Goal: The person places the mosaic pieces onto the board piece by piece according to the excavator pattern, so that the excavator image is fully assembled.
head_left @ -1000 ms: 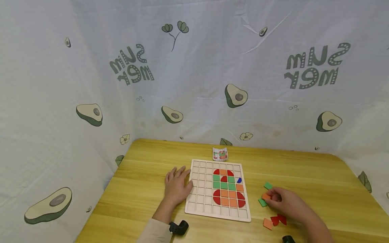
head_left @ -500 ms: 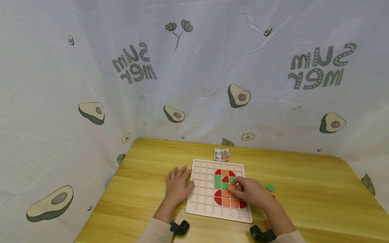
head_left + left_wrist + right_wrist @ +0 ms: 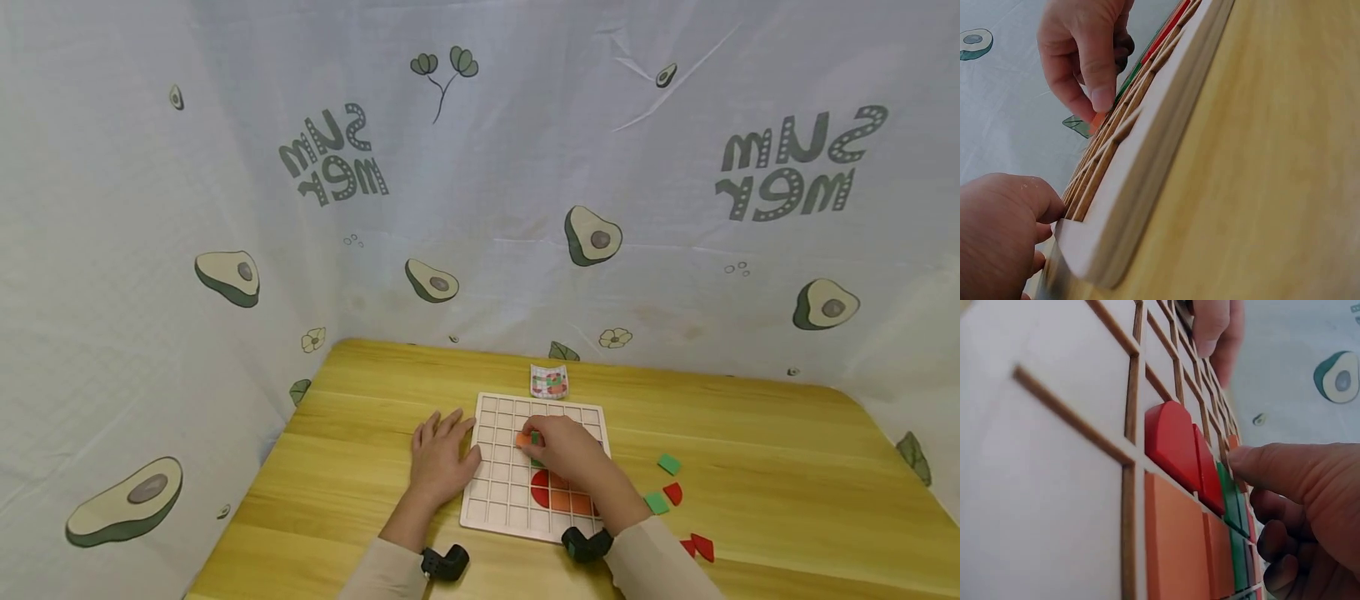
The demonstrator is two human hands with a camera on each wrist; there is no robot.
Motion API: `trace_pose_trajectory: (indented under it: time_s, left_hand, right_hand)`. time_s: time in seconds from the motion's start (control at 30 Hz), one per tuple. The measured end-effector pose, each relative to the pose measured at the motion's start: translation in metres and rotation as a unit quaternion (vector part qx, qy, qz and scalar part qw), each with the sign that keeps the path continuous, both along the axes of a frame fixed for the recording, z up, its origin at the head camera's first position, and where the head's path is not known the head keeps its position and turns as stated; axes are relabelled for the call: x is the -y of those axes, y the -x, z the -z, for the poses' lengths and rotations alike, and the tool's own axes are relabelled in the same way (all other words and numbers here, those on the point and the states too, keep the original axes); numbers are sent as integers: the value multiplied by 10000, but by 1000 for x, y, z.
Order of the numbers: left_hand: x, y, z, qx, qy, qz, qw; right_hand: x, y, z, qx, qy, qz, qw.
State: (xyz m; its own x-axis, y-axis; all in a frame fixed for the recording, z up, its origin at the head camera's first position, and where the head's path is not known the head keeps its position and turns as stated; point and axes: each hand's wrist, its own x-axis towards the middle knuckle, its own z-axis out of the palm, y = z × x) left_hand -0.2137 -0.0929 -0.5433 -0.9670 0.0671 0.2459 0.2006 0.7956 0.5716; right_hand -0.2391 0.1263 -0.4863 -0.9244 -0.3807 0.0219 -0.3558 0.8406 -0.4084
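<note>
A pale wooden grid board [image 3: 487, 510] lies on the table in the head view. My left hand [image 3: 441, 458] rests at its left edge with fingers spread, and the thumb touches the rim. Between thumb and fingers, my right hand [image 3: 568, 450] pinches an orange square tile [image 3: 523, 440] at the board, just left of a green tile [image 3: 536, 438]. The right wrist view shows that orange tile [image 3: 1233, 442] tilted, plus red pieces [image 3: 1172, 444] and orange squares [image 3: 1175, 544] set in the grid. My right hand and forearm hide much of the coloured pattern in the head view.
Right of the board lie loose green squares [image 3: 669, 464] and red curved pieces [image 3: 702, 547]. A small curled pattern card [image 3: 549, 382] sits behind the board on the wooden table [image 3: 780, 467]. A printed curtain [image 3: 495, 167] stands behind and to the left.
From the loose pieces on the right, my right hand has picked up the orange tile and carried it left across the board. My left hand has stayed at the board's edge.
</note>
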Motion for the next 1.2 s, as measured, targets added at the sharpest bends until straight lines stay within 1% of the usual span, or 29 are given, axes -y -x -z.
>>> trace_pose_trajectory:
  time_s: [0.1, 0.23, 0.37, 0.5, 0.67, 0.83, 0.93, 1.03, 1.2]
  left_hand:
    - [-1, 0, 0, -9, 46, -1, 10000]
    - [-2, 0, -1, -23, 50, -11, 10000]
    - [-2, 0, -1, 10, 27, -10, 10000]
    - [-3, 0, 0, 18, 38, -22, 10000]
    - [-4, 0, 0, -5, 43, -34, 10000]
    - [-4, 0, 1, -10, 117, -16, 9999]
    - [-3, 0, 1, 1, 136, -18, 9999]
    - [-2, -1, 1, 12, 114, -14, 9999]
    - [-1, 0, 2, 15, 120, -14, 9999]
  right_hand:
    - [3, 3, 1, -5, 4, 67, 10000]
    - [3, 4, 3, -88, 50, 57, 9999]
    - [-1, 1, 4, -122, 91, 75, 9999]
    - [-16, -6, 0, -80, 248, 190, 9995]
    - [-49, -18, -5, 126, 429, 525, 9976]
    - [-97, -27, -8, 329, 337, 1007, 9938]
    - [-127, -30, -5, 490, 327, 1271, 9901]
    - [-154, -34, -1, 575, 310, 1399, 9880]
    - [-180, -37, 7, 602, 175, 1519, 9864]
